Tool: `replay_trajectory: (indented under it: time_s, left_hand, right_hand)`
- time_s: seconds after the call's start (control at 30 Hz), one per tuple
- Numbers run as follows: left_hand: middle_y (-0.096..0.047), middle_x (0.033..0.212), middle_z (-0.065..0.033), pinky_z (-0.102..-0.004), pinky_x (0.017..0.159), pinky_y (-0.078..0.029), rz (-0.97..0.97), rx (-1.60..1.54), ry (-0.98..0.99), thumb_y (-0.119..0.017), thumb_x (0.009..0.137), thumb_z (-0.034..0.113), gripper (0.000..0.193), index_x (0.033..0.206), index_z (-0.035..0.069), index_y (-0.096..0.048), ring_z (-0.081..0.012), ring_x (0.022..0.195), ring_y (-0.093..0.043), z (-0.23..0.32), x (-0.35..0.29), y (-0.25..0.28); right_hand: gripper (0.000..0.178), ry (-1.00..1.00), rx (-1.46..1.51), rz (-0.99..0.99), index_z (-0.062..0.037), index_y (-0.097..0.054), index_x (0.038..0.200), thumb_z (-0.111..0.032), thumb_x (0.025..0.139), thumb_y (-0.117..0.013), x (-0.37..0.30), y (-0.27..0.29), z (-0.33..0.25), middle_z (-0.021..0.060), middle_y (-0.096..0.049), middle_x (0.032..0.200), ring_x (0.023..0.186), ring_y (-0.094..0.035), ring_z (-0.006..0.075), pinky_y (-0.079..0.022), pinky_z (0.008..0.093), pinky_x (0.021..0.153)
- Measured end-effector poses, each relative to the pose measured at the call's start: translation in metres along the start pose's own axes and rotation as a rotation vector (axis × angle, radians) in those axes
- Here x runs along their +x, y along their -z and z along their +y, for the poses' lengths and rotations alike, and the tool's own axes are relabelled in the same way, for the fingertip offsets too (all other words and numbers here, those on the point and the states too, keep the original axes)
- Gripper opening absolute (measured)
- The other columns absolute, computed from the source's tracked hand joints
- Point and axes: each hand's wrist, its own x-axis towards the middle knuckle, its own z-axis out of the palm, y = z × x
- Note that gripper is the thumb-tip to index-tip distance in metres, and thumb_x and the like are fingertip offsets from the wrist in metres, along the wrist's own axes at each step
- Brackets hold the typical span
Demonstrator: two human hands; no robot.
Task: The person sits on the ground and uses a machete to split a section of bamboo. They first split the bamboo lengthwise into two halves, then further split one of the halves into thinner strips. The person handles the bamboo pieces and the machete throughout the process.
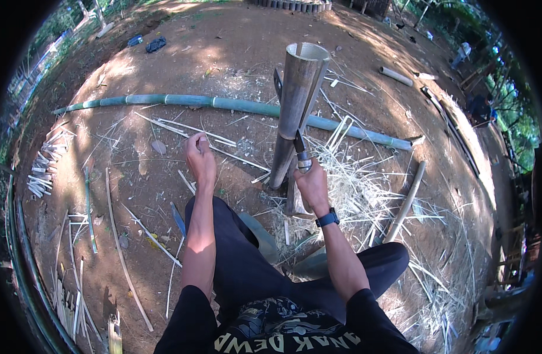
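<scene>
My right hand point(312, 182) grips the handle of a long-bladed knife point(300, 141). The dark blade slants up across a thick bamboo tube point(296, 97), and a bit of it juts out on the tube's left side. Whether the blade runs through or behind the tube I cannot tell. The tube stands nearly upright before me, a long split down its right side. To the left, my left hand point(201, 160) is closed, its fingers curled in; anything inside is hidden. Beside it, thin pale bamboo strips point(203, 133) appear on the ground.
A long green bamboo pole point(241, 105) lies across the dirt behind the tube. Pale shavings point(359, 183) heap on the right, near a curved bamboo piece point(408, 200). Short cut pieces point(43, 165) are piled far left. Another person point(461, 53) is in the distance at right.
</scene>
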Motion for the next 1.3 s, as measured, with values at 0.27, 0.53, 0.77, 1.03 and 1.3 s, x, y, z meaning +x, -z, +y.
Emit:
replay_trajectory:
  time_s: [0.27,0.53,0.77,1.03,1.3]
  left_hand:
    - [-0.064,0.102,-0.0175,-0.0394,0.084,-0.047,-0.016,0.012,-0.092,-0.052,0.097,0.013,0.022,0.106,-0.002,-0.064,-0.03,0.093,-0.062,-0.003,0.002,-0.009]
    - [-0.064,0.1,-0.017,-0.0387,0.082,-0.048,-0.013,-0.082,0.0,-0.05,0.096,0.014,0.025,0.108,-0.004,-0.064,-0.0272,0.091,-0.062,-0.002,-0.002,-0.006]
    - [-0.064,0.099,-0.0145,-0.0347,0.077,-0.049,-0.005,-0.17,0.05,-0.049,0.099,0.014,0.025,0.109,-0.004,-0.063,-0.0196,0.081,-0.064,0.01,-0.006,-0.011]
    - [-0.064,0.099,-0.0148,-0.0347,0.077,-0.05,-0.028,-0.183,0.025,-0.048,0.099,0.012,0.024,0.11,-0.004,-0.063,-0.0209,0.082,-0.065,0.017,-0.001,-0.027]
    - [-0.065,0.1,-0.0153,-0.0361,0.077,-0.051,-0.072,-0.097,0.043,-0.05,0.099,0.016,0.026,0.111,-0.003,-0.064,-0.0219,0.083,-0.068,0.007,-0.005,-0.023]
  right_hand:
    - [0.023,0.005,0.226,0.065,0.0043,-0.059,0.097,-0.009,0.079,-0.065,-0.013,0.039,0.006,0.0109,-0.061,0.069,0.057,-0.056,0.0172,-0.047,0.0346,0.054]
    - [0.027,0.589,0.571,0.489,0.0028,-0.061,0.107,-0.009,0.086,-0.073,-0.029,0.181,-0.133,0.0088,-0.065,0.078,0.062,-0.063,0.0159,-0.058,0.0336,0.063]
    - [0.019,0.847,0.573,0.572,0.0064,-0.062,0.105,-0.002,0.088,-0.065,-0.014,0.224,-0.168,0.0111,-0.063,0.069,0.059,-0.064,0.0162,-0.06,0.035,0.064]
    - [0.034,-0.141,0.135,-0.029,0.0066,-0.059,0.102,-0.016,0.078,-0.066,-0.008,-0.018,0.074,0.0294,-0.068,0.085,0.083,-0.068,0.0437,-0.053,0.0472,0.073]
    - [0.028,-0.066,0.188,0.077,0.0059,-0.056,0.099,-0.011,0.078,-0.064,-0.001,-0.022,0.08,0.011,-0.063,0.066,0.052,-0.062,0.018,-0.05,0.0334,0.049]
